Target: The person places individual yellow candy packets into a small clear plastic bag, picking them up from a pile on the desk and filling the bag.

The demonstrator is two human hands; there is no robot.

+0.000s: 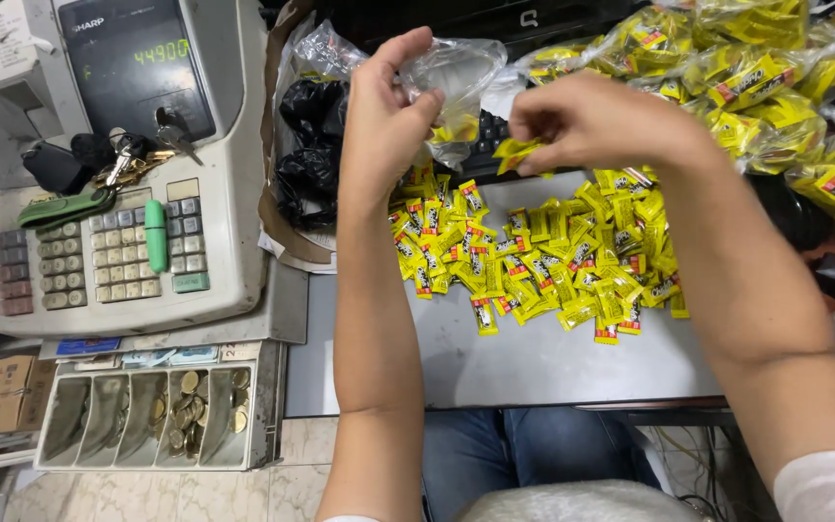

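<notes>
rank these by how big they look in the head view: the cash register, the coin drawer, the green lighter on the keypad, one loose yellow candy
1. cash register
2. coin drawer
3. green lighter
4. loose yellow candy

The lighter and a single candy look close in size; the lighter appears slightly longer, so that last pair is not certain.

L hand [386, 116] pinches a clear bag [456, 82] held up w/ some yellow sachets inside. R hand [587, 121] pinches a sachet [514, 153] just beside bag. Below: sachet pile [543, 261] on grey table [533, 367]. Filled bags [765, 77] top right. Register [128, 164] at left, coin drawer [152, 411] open below it.
</notes>
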